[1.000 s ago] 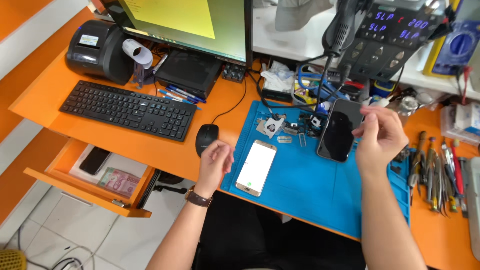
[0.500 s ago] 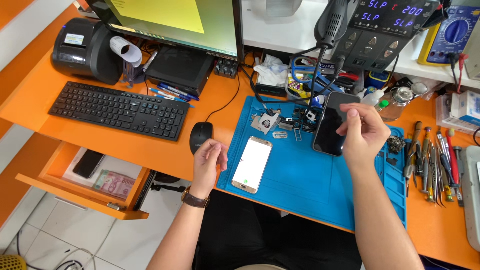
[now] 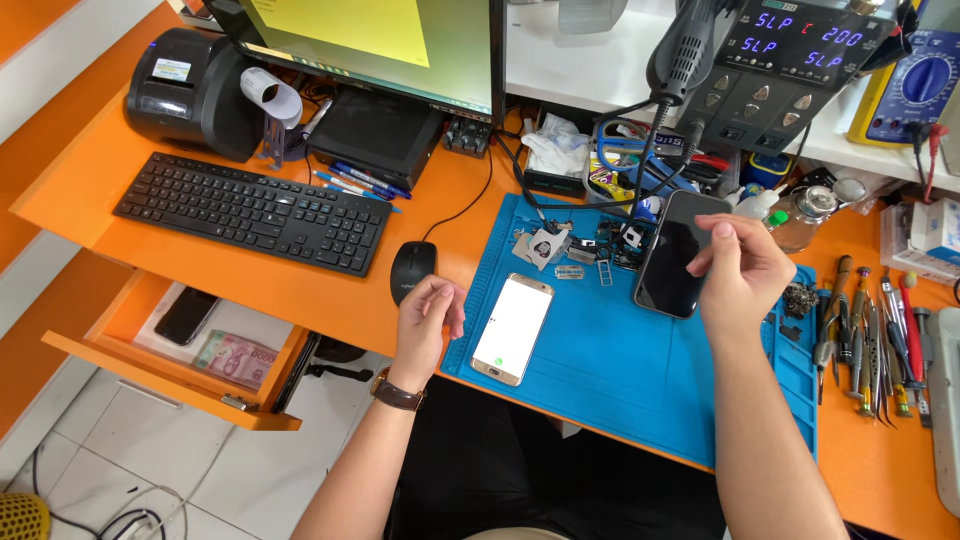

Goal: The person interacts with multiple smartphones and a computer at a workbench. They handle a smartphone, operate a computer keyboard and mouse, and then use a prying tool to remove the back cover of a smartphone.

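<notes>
My right hand grips a dark smartphone by its right edge and holds it tilted above the far part of the blue work mat. The screen is black. A second smartphone with a lit white screen lies flat on the mat's near left part. Just left of it, my left hand rests on the desk edge with a brown watch at the wrist. Its fingers are loosely curled and hold nothing. A black mouse lies right behind that hand.
Small phone parts lie at the mat's far edge. Tools and tweezers line the right side. A keyboard, receipt printer, monitor and soldering station stand behind. An open drawer with a phone and banknotes sticks out at the left.
My right hand has shifted its grip on the dark phone, from its top towards its right edge. My left hand stays beside the white-screen phone.
</notes>
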